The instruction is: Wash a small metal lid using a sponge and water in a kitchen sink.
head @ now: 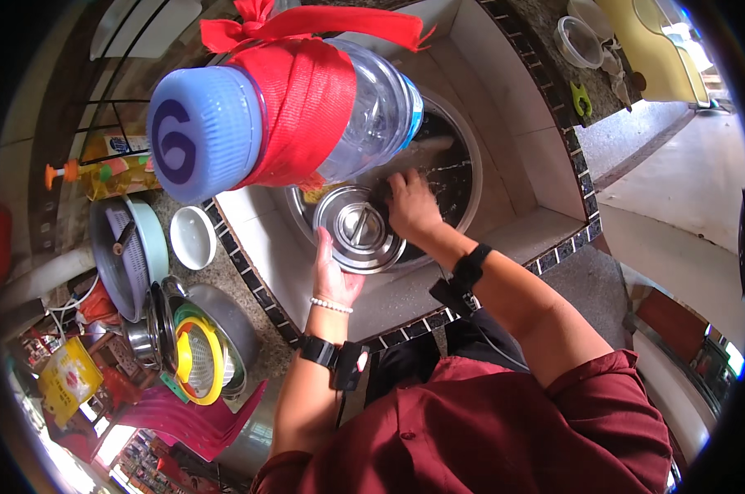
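Observation:
A round stainless steel lid [387, 246] with a raised centre is held over the sink, tilted towards me. My left hand [337, 272] grips its near rim from below, with the thumb along the side. At the lid's right edge is my right hand [414, 207], fingers curled; what lies under its fingertips is hidden. Beneath both hands a large round basin [474, 179] with dark water stands in the tiled sink [533, 173]. A yellowish thing shows partly behind the lid. A clear plastic bottle [372, 105] wrapped in red cloth hides part of the basin.
Left of the sink are a white bowl [193, 238], a light blue basin [157, 247], a yellow strainer [209, 361] and a metal basin [240, 327]. A bottle with an orange pump [61, 173] stands behind. Right of the sink lie a clear plastic container [579, 43] and a green clip [581, 100].

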Demonstrator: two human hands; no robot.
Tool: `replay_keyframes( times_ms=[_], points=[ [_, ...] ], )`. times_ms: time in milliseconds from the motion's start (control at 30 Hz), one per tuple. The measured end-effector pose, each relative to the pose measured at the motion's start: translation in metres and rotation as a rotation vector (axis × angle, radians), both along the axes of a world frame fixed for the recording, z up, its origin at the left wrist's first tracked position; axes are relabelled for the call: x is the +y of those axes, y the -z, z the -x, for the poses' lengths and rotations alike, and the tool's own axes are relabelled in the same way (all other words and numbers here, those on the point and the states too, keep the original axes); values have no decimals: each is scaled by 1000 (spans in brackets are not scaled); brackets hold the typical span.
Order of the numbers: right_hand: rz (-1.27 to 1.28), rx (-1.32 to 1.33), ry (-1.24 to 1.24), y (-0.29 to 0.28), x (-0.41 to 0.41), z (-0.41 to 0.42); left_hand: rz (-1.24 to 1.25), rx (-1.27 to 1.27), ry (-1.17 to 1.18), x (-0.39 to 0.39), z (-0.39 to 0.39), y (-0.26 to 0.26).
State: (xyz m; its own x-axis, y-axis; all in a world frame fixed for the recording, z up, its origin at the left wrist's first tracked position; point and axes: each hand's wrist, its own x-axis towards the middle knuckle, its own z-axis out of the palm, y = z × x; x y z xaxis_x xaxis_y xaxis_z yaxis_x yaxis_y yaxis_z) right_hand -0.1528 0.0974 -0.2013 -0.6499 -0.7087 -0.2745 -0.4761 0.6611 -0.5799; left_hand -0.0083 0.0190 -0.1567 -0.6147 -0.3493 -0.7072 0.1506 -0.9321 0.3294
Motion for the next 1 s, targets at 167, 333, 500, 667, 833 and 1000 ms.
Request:
replay_keyframes(
  times_ms=[167,333,500,667,833,1000],
  points=[
    [515,-175,-221,-20,12,-58,-82,-35,26,-11,-1,25],
    [316,-106,-222,-6,-8,-23,-85,17,74,10,4,13],
    [376,-67,-255,-18,12,-39,-213,-5,62,6,-2,0],
    [519,-20,-288,-29,-18,-28,-202,92,-36,5,4,-7],
    [330,-47,-205,-18,-3,-11,-108,-12,-61,1,7,-17],
    [483,-12,-584,-68,31,-32,-163,-62,0,-20,-4,-15]
  ],
)
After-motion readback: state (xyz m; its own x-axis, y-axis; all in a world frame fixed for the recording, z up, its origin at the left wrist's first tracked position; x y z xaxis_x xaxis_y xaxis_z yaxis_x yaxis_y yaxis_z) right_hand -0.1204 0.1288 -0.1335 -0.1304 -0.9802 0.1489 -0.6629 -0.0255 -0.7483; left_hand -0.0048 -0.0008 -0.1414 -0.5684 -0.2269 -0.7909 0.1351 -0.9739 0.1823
